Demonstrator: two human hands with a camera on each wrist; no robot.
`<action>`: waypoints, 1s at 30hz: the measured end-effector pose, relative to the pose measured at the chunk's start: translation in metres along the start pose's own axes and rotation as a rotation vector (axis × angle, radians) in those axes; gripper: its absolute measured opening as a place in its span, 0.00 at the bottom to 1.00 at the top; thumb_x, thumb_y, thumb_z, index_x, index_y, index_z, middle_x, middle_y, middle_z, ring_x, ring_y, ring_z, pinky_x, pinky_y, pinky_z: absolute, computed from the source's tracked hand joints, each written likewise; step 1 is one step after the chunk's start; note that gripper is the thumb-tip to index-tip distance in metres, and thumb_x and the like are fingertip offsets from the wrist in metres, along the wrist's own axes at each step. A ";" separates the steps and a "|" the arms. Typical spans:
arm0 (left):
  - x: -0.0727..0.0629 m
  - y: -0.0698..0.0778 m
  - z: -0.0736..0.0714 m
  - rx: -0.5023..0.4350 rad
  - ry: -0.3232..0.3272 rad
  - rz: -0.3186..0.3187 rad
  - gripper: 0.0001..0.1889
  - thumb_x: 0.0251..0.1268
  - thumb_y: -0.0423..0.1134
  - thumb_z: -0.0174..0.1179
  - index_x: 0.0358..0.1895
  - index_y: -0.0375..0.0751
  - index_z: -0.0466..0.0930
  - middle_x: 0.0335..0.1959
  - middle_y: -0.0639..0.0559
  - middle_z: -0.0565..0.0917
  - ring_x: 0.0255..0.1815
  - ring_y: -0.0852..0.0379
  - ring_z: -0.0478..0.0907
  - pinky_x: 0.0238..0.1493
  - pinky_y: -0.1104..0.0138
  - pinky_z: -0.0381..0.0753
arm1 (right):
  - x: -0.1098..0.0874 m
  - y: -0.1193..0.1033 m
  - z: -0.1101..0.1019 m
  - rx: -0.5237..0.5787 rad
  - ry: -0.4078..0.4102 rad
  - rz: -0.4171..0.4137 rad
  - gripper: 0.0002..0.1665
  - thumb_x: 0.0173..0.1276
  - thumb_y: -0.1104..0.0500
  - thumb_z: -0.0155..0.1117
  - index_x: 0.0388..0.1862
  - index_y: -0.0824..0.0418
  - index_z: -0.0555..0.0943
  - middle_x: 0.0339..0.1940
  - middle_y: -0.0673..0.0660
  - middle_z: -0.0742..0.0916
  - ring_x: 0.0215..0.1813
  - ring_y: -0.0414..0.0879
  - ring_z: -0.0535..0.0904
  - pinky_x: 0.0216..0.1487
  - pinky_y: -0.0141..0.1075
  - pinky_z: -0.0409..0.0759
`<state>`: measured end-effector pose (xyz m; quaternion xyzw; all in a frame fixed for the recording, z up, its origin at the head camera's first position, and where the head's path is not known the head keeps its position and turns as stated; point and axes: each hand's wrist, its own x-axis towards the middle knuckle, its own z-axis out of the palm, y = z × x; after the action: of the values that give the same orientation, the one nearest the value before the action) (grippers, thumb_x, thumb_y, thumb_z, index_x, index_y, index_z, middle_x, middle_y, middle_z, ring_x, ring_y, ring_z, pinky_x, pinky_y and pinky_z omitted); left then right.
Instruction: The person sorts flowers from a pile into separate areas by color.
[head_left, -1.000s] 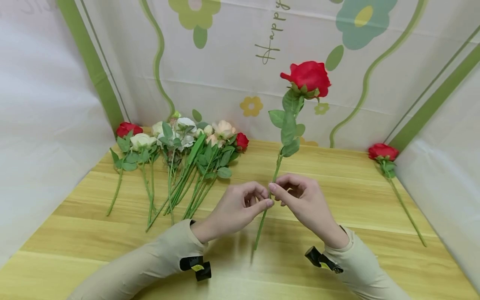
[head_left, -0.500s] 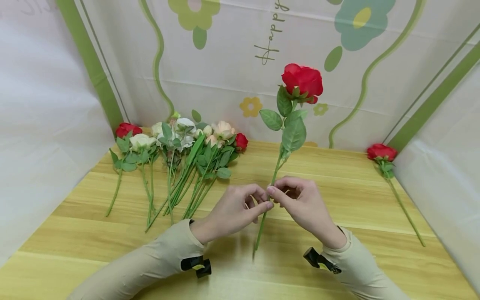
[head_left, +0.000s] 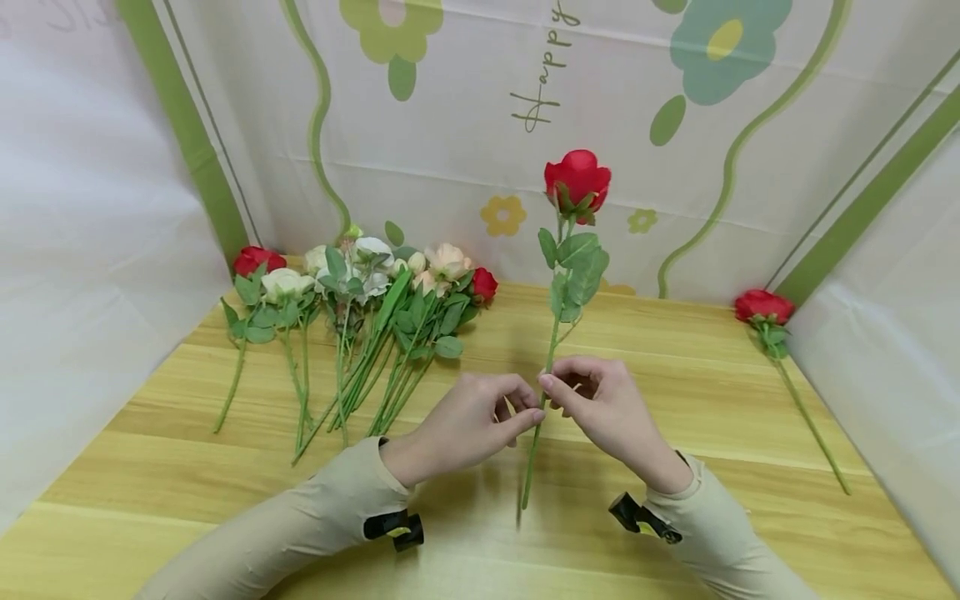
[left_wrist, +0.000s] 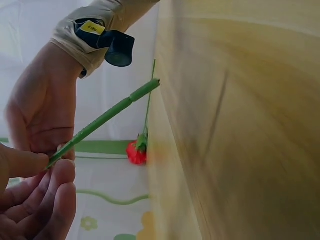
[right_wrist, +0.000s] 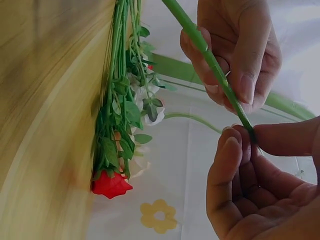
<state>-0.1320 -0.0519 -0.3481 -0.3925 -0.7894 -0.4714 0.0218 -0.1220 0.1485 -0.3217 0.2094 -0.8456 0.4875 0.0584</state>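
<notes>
A red rose with a long green stem and several leaves stands nearly upright in front of me, held above the table. My right hand pinches its stem between thumb and fingertips, below the leaves. Just lower on the same stem is my left hand, its thumb and curled fingers loosely around it. In the left wrist view the cut end of the stem sticks out below both hands. From the right wrist, the left thumb shows close against the stem.
Several flowers lie in a row at the back left, among them white roses, peach blooms and red roses. Another red rose lies alone on the wooden table at the right. A printed cloth hangs behind.
The rose has turned about its stem, its leaves now facing another way. Its bloom has moved left and lower, and the stem's bottom end has shifted slightly right. Both hands stay nearly in place.
</notes>
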 end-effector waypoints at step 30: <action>-0.017 -0.020 -0.058 0.409 -0.095 -0.152 0.04 0.72 0.39 0.59 0.39 0.48 0.83 0.31 0.64 0.81 0.29 0.69 0.76 0.30 0.70 0.77 | -0.033 0.109 -0.198 -0.674 0.013 0.281 0.15 0.72 0.62 0.59 0.38 0.77 0.83 0.25 0.60 0.86 0.22 0.45 0.74 0.23 0.40 0.72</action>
<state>-0.1529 -0.1107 -0.3378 -0.3409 -0.8962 -0.2827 0.0281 -0.1575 0.3738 -0.3161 0.0568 -0.9789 0.1861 0.0618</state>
